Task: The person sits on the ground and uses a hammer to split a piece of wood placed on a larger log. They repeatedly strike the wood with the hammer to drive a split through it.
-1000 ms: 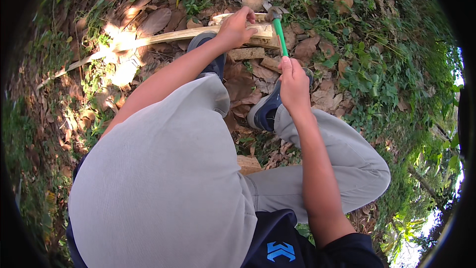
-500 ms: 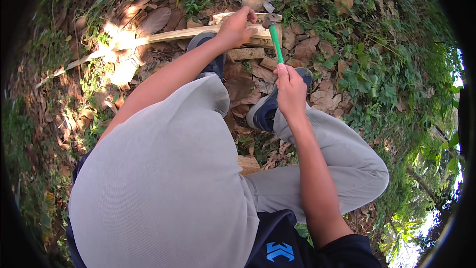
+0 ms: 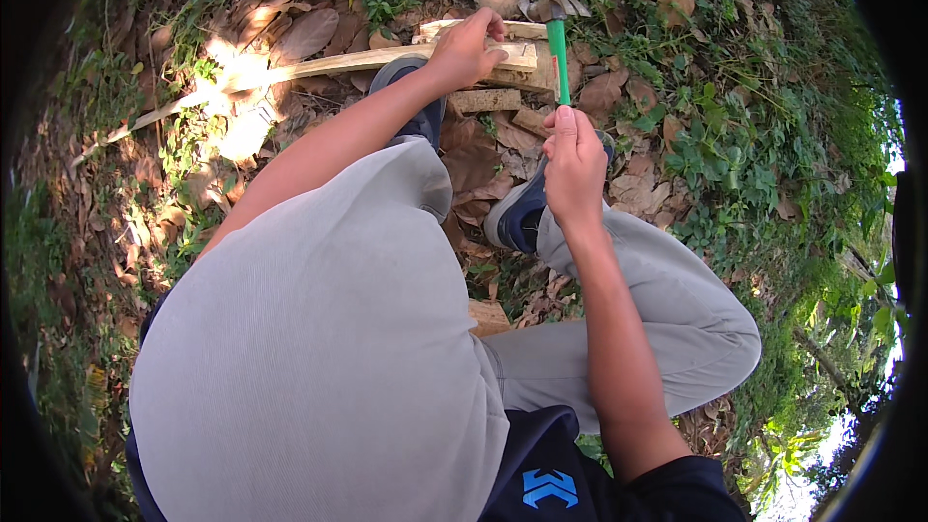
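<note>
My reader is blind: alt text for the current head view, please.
The right hand grips a green-handled hammer outdoors, while the left hand is over a long pale wooden strip. Dry leaves and green plants surround them.

The hammer head [image 3: 553, 7] looks like dull grey metal; its green handle [image 3: 562, 66], smooth and plastic-like; the long strip [image 3: 338, 65] is bare, matt wood; the short block [image 3: 485, 101], rougher wood. The trousers [image 3: 309, 329] are matt woven cloth; the fallen leaves [image 3: 307, 34] look dry.

Green-handled hammer [image 3: 561, 56] swung off end of plank [image 3: 519, 59], now farther out rightward
</note>
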Demonstrator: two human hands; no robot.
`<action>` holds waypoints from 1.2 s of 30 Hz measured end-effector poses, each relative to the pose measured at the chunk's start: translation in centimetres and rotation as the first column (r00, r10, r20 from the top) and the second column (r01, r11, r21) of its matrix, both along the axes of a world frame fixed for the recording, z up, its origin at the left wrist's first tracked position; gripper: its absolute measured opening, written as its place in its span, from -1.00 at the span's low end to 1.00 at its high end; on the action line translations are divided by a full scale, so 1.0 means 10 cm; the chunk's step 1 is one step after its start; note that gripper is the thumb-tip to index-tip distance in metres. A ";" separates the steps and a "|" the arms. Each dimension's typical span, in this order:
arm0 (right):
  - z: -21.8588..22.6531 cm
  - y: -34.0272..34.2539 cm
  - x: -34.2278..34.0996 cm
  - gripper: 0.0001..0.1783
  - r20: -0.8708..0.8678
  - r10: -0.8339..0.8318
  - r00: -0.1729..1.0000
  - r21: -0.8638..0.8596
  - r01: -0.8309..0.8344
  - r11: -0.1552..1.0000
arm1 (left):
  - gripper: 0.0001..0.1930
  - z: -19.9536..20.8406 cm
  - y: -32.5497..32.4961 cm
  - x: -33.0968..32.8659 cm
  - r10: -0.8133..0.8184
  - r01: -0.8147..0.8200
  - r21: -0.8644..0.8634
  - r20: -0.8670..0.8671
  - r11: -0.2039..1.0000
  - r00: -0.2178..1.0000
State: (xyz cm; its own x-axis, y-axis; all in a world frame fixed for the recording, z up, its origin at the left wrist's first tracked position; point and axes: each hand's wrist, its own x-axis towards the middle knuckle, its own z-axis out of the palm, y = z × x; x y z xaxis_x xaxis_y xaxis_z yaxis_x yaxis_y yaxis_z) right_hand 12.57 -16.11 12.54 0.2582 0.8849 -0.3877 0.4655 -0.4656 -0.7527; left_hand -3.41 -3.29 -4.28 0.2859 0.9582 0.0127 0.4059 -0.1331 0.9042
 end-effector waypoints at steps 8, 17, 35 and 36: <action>-0.19 -0.07 0.14 -0.53 -0.099 -0.072 0.992 -0.139 0.058 0.989 | -0.54 -0.08 0.03 -0.02 0.004 -0.003 0.118 -0.012 0.993 1.000; -0.09 0.03 0.23 -0.55 -0.358 -0.344 0.868 -0.174 0.300 0.938 | -0.27 0.07 -0.12 0.00 -0.138 0.223 0.191 -0.376 0.956 0.916; -0.32 0.00 0.37 -0.59 -0.174 -0.315 0.933 -0.229 0.273 0.934 | -0.15 0.17 -0.14 0.04 -0.116 0.180 0.067 -0.542 0.981 0.833; -0.40 -0.01 0.44 -0.61 -0.119 -0.272 0.955 -0.190 0.247 0.950 | -0.14 0.18 -0.13 0.05 -0.120 0.181 0.060 -0.544 0.982 0.831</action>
State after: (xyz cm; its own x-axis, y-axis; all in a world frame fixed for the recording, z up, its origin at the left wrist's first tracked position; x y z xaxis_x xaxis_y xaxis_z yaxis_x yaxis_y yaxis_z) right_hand 17.01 -16.22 8.54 0.4012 0.7118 -0.5765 0.2058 -0.6833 -0.7005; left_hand -2.92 -4.63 -2.52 0.4179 0.9043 -0.0868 0.7890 -0.3138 0.5282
